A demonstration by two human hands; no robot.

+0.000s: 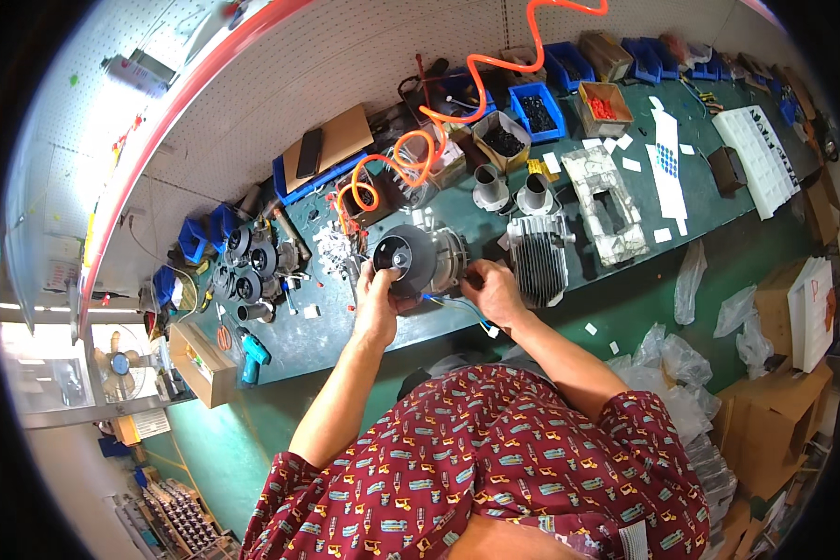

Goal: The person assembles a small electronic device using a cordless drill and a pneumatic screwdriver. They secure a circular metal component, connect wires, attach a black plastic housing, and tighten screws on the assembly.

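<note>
The head view has your left hand (378, 303) curled at the lower left rim of a black cup (415, 257), fingers and thumb closed on it. Your right hand (497, 297) is bent in close, fingertips at the right edge of the metal motor body (451, 257) behind that cup; you hide too much to tell whether they grip or only touch. The motor sits between your hands at the near side of the green bench (336, 322).

The cup is already against the motor; whether it is fastened cannot be told. Coloured wires (467, 306) trail from below, their white plug (493, 330) joined to nothing, so the wiring looks unfinished. Just right, a finned housing (539, 261) stands apart. Left, a group of similar cupped motors (252, 257) seems at a like stage, with a teal drill (253, 355) nearer you.

Farther out are a bin of red bits (609, 128) and a white sheet (665, 131) with blue dots. No brand or label on the motor is readable; a white foam board (812, 313) at far right bears a red mark.
</note>
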